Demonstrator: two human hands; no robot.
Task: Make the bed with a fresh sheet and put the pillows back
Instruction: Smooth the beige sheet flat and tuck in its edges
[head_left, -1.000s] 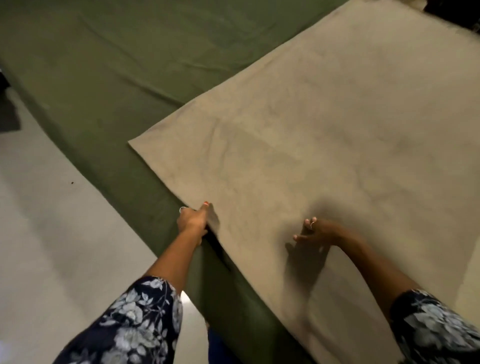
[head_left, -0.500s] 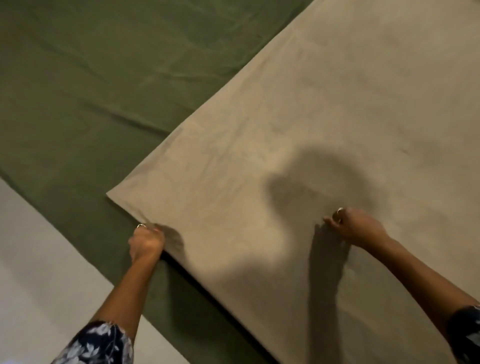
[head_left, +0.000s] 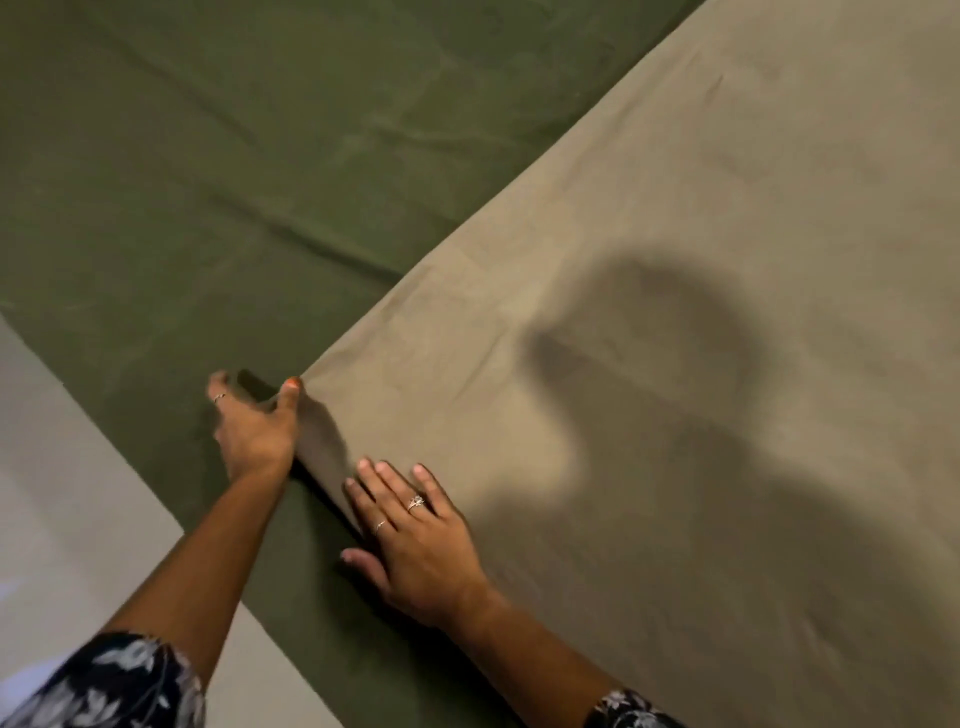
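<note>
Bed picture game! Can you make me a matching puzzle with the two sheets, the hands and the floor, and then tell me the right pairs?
Column one:
1. tan sheet
2. green sheet
3. left hand
4. right hand
5. floor

Column two:
a. lies flat on the tan sheet, fingers straight
b. pale, at the lower left
c. spread underneath, across the upper left
d. at the tan sheet's corner
e. lies on top, at the right

Pairs: 1-e, 2-c, 3-d, 4-a, 5-b

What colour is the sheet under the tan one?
Dark olive green sheet, seen in the head view, the only one.
</note>
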